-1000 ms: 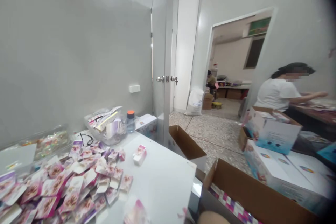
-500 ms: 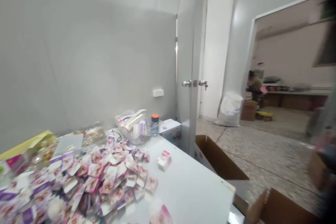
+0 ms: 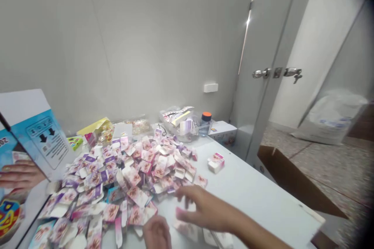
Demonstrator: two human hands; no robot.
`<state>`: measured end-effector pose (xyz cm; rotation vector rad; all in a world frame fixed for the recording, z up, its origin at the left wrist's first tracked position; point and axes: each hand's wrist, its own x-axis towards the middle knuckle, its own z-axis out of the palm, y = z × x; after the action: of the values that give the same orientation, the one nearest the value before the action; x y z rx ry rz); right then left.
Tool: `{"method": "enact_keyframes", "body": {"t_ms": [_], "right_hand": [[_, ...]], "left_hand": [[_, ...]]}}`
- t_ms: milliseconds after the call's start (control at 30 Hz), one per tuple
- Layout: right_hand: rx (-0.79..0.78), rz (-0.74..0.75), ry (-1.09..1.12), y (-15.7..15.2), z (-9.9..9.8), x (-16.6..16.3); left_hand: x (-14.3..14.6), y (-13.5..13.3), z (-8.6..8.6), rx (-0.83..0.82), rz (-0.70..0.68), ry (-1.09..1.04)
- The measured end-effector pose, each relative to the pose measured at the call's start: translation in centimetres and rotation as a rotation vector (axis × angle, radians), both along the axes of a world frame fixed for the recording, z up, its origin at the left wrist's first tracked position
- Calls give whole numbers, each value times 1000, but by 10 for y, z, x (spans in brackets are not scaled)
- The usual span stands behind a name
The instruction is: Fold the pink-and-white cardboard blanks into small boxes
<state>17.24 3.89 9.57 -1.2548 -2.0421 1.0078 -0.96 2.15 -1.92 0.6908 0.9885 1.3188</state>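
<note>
the right hand [image 3: 201, 207] hangs open, fingers bent, beside the small boxes [image 3: 131, 176] heaped on the table [image 3: 248, 186], the left hand [image 3: 157, 233] curls, any grip unclear, and a light pinch likely avoids crushing.

Small boxes [image 3: 140, 190] lie heaped on a table [image 3: 251, 190]; left hand [image 3: 157, 232] and right hand [image 3: 197, 207] near.

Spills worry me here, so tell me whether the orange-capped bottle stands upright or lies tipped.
The bottle is upright: its orange cap sits topmost, and its bluish sides rise almost straight beneath it.
</note>
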Motion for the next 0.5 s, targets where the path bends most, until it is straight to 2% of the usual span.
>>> {"method": "enact_keyframes", "body": {"t_ms": [33, 67, 133, 200, 333, 433, 500], "right_hand": [[82, 2, -253, 1, 0, 10], [126, 14, -402, 2, -1, 18], [192, 36, -495, 2, -8, 23], [234, 12, -522, 0, -21, 13], [161, -124, -698, -7, -52, -22], [103, -166, -692, -9, -68, -35], [87, -204, -643, -10, -70, -37]], "left_hand": [[3, -2, 0, 45, 33, 21], [6, -5, 1, 104, 87, 52], [10, -11, 6, 203, 214, 127], [13, -16, 12, 235, 286, 185], [14, -22, 23, 189, 214, 243], [12, -23, 25, 158, 165, 255], [11, -22, 25, 149, 166, 254]]}}
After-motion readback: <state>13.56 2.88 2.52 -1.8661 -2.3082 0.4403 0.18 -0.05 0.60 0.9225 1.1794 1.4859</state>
